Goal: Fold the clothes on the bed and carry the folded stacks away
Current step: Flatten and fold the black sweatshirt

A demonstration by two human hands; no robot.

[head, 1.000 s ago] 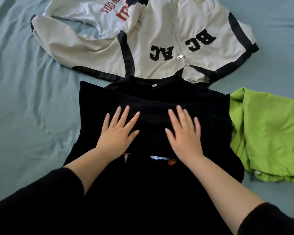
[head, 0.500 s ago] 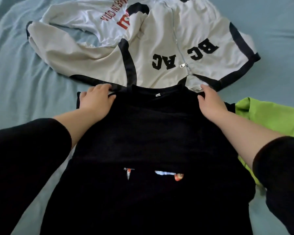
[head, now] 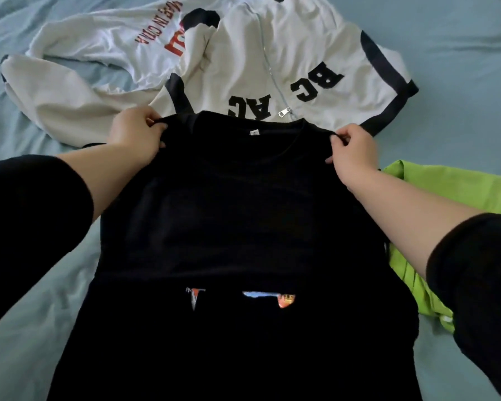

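Observation:
A black T-shirt (head: 243,215) lies in front of me on the bed, collar at the far end, with a strip of its coloured print showing lower down. My left hand (head: 136,137) pinches the shirt's left shoulder. My right hand (head: 352,150) pinches the right shoulder. Both shoulders are raised a little off the bed. Beyond the collar lies a white zip jacket (head: 287,68) with black trim and black letters, spread out and unfolded.
A white garment (head: 122,44) with red print lies crumpled at the jacket's left. A bright green garment (head: 446,192) lies bunched to the right, partly under my right arm. The blue bed sheet (head: 460,47) shows all around.
My hands left the middle of the black T-shirt, reached to its far shoulders, closed on them and lifted them slightly.

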